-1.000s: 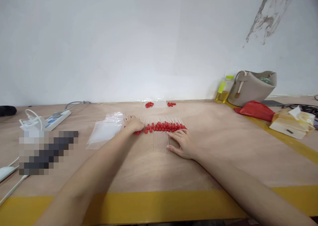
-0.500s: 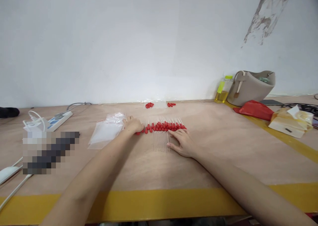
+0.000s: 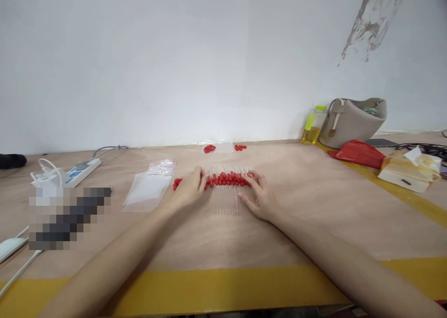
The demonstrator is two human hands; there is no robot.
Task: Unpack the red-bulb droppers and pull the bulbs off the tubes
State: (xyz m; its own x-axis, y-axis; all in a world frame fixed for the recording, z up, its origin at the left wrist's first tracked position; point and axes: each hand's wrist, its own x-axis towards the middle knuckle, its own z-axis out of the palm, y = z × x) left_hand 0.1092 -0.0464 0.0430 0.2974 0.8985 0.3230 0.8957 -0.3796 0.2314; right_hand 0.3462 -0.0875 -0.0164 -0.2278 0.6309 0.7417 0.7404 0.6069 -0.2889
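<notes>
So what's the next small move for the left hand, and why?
I'd probably shift the left hand slightly left, to the small red cluster: those pieces show on its outer side, while the main row of red pieces lies on its other side, with the right hand at the row's right end.

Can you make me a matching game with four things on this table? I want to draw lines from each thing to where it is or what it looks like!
Things:
1. Row of red pieces
2. Plastic bags
3. Bottle
4. Power strip

Clues:
A. Has a yellow-green cap
B. Lie flat, to the left of the left hand
C. White with blue
D. Mostly between the left hand and the right hand

Right pairs: 1-D, 2-B, 3-A, 4-C
</notes>
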